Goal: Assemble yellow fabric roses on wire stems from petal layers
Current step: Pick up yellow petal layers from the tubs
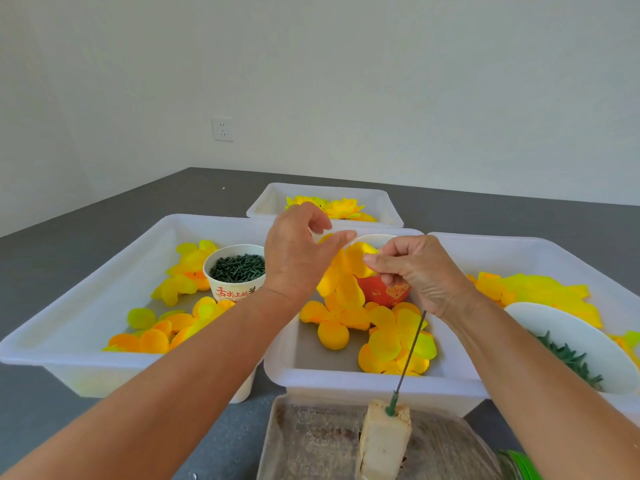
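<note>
Both hands are raised over the middle white tray (pixel 346 379). My left hand (pixel 298 251) pinches the top edge of a yellow petal layer (pixel 341 275) between thumb and forefinger. My right hand (pixel 420 271) grips the same layer from the right, at its centre. A thin wire stem (pixel 410 355) runs down from under my right hand into a foam block (pixel 384 441). Loose yellow petal layers (pixel 391 337) lie in the middle tray beneath the hands.
The left tray (pixel 86 299) holds more petals and a paper cup of dark green pieces (pixel 239 268). The right tray (pixel 554 258) holds petals and a white bowl of green calyxes (pixel 571 351). A far tray (pixel 273 199) holds finished roses. A red cup (pixel 381 291) stands in the middle tray.
</note>
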